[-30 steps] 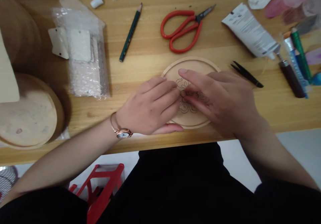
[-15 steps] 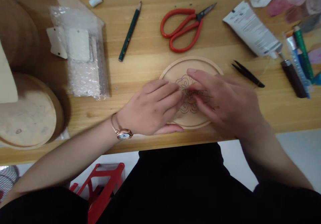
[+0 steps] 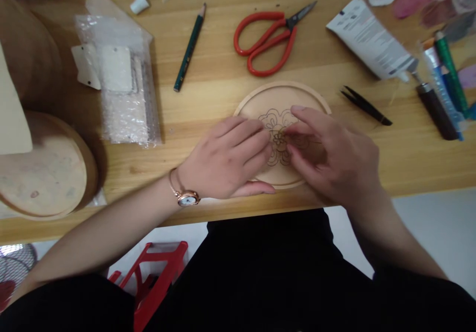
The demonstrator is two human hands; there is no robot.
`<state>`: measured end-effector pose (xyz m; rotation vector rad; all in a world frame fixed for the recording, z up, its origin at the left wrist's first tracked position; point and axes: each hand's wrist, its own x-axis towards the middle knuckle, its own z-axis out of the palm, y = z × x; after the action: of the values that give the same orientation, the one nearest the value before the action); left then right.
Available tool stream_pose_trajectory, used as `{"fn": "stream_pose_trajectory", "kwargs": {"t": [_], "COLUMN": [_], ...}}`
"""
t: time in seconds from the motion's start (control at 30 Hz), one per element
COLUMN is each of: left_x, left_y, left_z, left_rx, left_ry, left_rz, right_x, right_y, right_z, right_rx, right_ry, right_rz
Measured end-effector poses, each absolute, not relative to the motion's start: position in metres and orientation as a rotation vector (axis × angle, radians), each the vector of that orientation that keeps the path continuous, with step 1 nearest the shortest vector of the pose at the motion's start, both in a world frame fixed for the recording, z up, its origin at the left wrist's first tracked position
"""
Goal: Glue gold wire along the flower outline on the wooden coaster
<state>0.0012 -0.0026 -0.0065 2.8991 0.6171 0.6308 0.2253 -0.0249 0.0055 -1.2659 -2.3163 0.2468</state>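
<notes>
From my end, looking down through the head camera, I am seeing a round wooden plate [image 3: 267, 99] lying near the front edge of the desk [image 3: 208, 89], between my two hands. A line-drawn flower [image 3: 278, 141] is showing in its middle. My left hand [image 3: 230, 158] is reaching over the plate's left side, palm down, with its fingers bent close together and its thumb sticking out toward the front; the fingertips are hiding from me, so I cannot tell whether they are gripping anything. My right hand [image 3: 338, 153] is curving over the other side, thumb and fingers bringing their tips to a narrow spacing above the flower (anything thin between them is escaping me, so I cannot tell there either).

Red-handled scissors [image 3: 291, 23] are lying just beyond the plate, blades pointing away to the right, and a dark green pencil [image 3: 190, 48] is lying left of them. Black tweezers [image 3: 366, 107] are resting to the right of the plate, with a white tube [image 3: 372, 41] lying at an angle beyond them. A small watch [image 3: 187, 200] is circling my left wrist.
</notes>
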Motion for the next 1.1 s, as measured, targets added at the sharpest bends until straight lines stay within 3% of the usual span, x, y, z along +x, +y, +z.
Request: {"fn": "stream_pose_trajectory", "kwargs": {"t": [1.1], "left_x": [0.004], "left_y": [-0.005], "left_z": [-0.008], "left_rx": [2.737], "left_ry": [0.702], "left_rz": [0.659], "right_x": [0.201], "right_y": [-0.033], "right_z": [0.002], "right_rx": [-1.492], "right_ry": [-2.105], "right_rz": [0.291]}}
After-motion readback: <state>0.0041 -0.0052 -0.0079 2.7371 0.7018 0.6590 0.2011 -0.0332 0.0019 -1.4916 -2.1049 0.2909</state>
